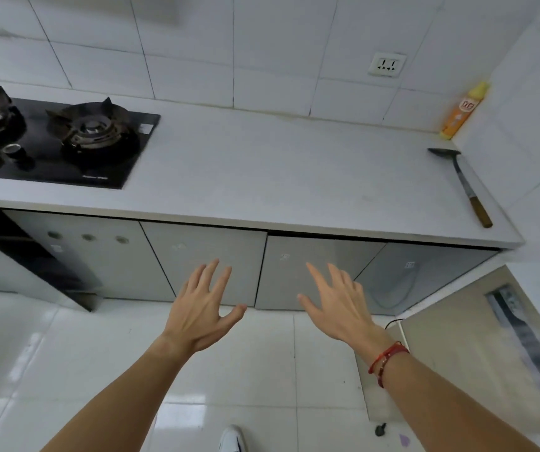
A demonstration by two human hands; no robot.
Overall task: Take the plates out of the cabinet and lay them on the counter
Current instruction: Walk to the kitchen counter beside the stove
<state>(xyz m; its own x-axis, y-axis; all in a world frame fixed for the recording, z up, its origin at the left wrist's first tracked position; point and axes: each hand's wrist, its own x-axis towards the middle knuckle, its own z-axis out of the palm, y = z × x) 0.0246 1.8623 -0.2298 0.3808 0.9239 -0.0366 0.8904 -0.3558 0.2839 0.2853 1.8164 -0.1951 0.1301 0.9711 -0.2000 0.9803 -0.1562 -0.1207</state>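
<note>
Both hands empty, fingers spread: left hand (200, 308) & right hand (338, 305) held near the shut cabinet (203, 256) doors under the counter (278, 177). Plates not visible.

Single head-worn view, wide-angle, looking forward and steeply down. Counter (262, 177) crosses upper frame at mid range, its right end at the tiled corner. Cabinet doors (203, 256) below, floor (98, 370) nearest. Both forearms enter from the bottom edge.
</note>
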